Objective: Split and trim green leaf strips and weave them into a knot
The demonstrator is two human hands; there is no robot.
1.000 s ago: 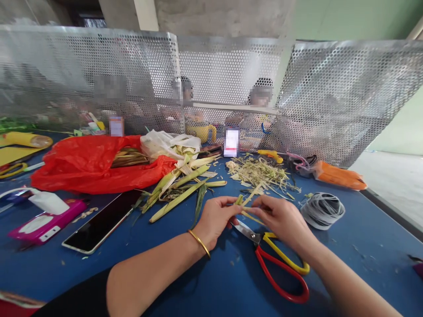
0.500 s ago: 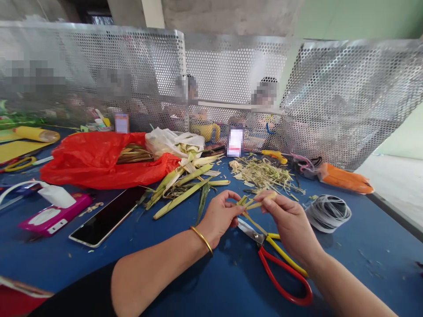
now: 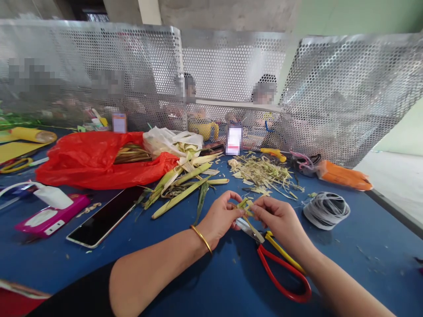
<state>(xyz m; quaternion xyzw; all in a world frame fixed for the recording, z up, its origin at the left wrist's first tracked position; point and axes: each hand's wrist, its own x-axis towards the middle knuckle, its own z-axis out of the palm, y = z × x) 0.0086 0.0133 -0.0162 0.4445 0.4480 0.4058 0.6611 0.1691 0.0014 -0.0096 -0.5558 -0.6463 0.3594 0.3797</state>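
Between my two hands is a small knot-like piece of yellow-green husk strips (image 3: 245, 204), with a narrow tail hanging down from it. My left hand (image 3: 222, 213) pinches its left side between thumb and fingers. From the other side, my right hand (image 3: 276, 213) grips the strips with closed fingertips. Beneath the hands lie scissors (image 3: 284, 284) with one red and one yellow handle, blades pointing up-left; the hands partly cover them. Beyond the hands is a heap of shredded husk strips (image 3: 267, 171). Whole husk leaves (image 3: 181, 189) lie to the left of it.
A red plastic bag (image 3: 79, 160) and a dark-screened phone (image 3: 105, 218) lie left, beside a magenta power strip (image 3: 53, 215). On the right are a spool of pale cord (image 3: 326, 211) and an orange packet (image 3: 345, 175). A perforated metal screen (image 3: 231, 57) closes the back; people sit behind it.
My right hand has drawn slightly left and closer to my left hand. The strip that stretched toward the right fingers is now gathered into the small piece.
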